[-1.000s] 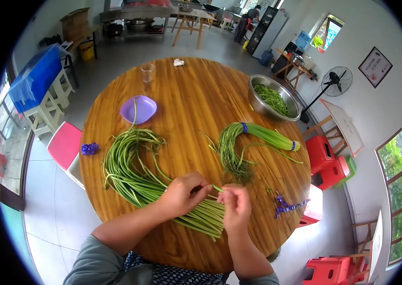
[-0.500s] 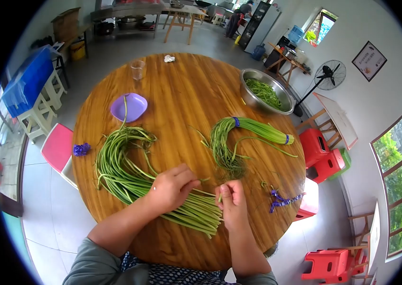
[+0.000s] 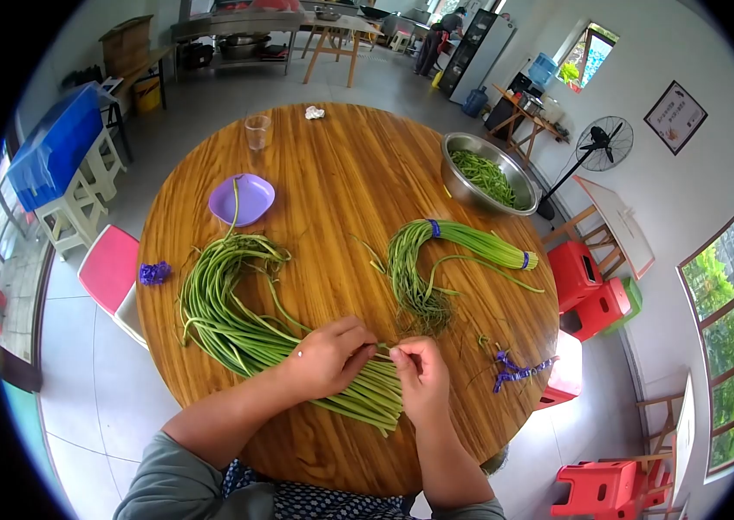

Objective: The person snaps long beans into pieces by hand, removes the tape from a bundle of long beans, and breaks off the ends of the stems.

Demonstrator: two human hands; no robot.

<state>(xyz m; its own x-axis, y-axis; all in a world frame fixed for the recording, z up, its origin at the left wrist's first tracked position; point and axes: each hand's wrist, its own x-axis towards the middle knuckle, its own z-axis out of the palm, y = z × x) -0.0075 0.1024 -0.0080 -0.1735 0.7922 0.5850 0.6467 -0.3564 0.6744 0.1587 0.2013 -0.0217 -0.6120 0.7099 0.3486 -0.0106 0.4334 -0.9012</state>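
My left hand (image 3: 339,354) is closed in a pinch just above the cut ends of a loose pile of long green stems (image 3: 237,316), which look like garlic scapes. Close beside it, my right hand (image 3: 421,374) pinches too, thumb against forefinger. A short bit of green stem shows between the two hands, mostly hidden by the fingers. Farther right lies a second bundle of stems (image 3: 475,244), bound with purple tape, its thin tips curling toward me.
On the round wooden table (image 3: 341,173) are a purple dish (image 3: 250,204), a clear cup (image 3: 257,132), crumpled white tissue (image 3: 314,113) and purple tape scraps (image 3: 154,273). A steel bowl (image 3: 505,192) holds cut green pieces. More tape (image 3: 523,371) lies right. A person (image 3: 440,43) stands far back.
My hands have come together; the left moved right and slightly down toward the right hand, which rose slightly. The view shifted a little. The piles stay put.
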